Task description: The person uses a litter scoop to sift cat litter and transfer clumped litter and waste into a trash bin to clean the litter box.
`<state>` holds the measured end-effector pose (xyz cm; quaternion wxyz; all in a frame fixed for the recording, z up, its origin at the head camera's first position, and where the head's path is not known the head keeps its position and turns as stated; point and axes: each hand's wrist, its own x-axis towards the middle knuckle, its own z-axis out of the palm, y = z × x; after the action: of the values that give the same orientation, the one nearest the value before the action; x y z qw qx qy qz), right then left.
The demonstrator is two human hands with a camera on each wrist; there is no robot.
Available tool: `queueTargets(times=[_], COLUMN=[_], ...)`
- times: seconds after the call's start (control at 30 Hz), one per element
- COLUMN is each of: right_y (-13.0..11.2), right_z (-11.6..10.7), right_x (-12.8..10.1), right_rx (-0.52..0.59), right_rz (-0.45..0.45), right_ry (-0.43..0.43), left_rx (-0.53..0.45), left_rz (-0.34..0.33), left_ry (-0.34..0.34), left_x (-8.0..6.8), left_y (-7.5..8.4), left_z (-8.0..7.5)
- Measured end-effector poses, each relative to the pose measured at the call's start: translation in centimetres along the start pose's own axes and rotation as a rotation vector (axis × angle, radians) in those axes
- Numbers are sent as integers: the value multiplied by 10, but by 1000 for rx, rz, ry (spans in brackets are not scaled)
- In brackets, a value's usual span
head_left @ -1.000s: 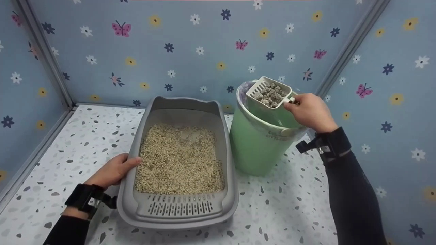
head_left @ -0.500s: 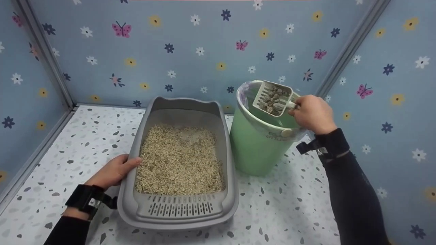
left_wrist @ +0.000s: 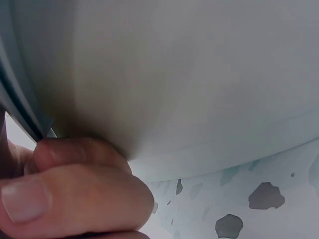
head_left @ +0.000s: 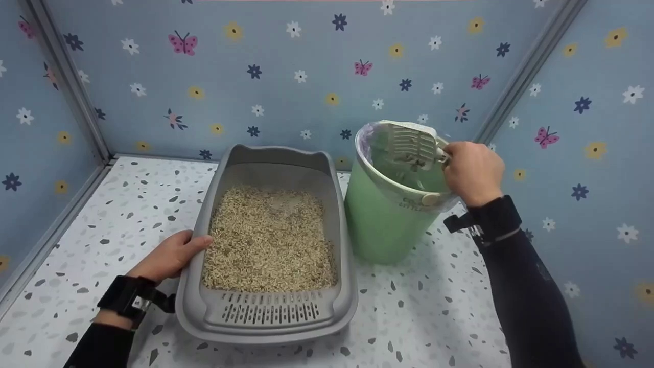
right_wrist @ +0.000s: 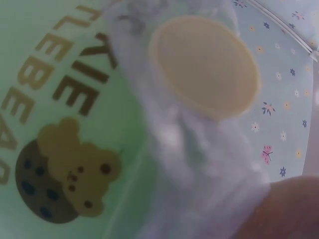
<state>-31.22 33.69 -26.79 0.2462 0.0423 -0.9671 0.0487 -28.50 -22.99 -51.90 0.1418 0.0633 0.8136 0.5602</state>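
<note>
Speckled white surface (head_left: 429, 312) backed by blue flowered walls carries a grey litter tray (head_left: 265, 317) at 6 o'clock, filled with pale litter (head_left: 268, 240). At its 3 o'clock, just beside it, stands a green bin (head_left: 380, 225) lined with a bag. Right hand (head_left: 472, 171) grips the handle of a white scoop (head_left: 411, 145), tipped steeply over the bin's mouth. Left hand (head_left: 171, 255) grasps the tray's rim at 9 o'clock, thumb over the edge.
</note>
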Motion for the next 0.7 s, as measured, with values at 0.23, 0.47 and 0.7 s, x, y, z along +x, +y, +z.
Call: queueTargets(times=[0.23, 0.47, 0.7], right_y=[-6, -8, -21], right_z=[3, -2, -21], right_x=[-2, -4, -12], right_rx=[-71, -12, 48], right_rz=[-51, -20, -6], right_ry=[114, 45, 79], left_rx=[-3, -2, -2], left_rz=[-19, -10, 3], left_ry=[-2, -2, 7], left_x=[0, 0, 0], left_y=[-2, -3, -1], left_z=[0, 1, 0])
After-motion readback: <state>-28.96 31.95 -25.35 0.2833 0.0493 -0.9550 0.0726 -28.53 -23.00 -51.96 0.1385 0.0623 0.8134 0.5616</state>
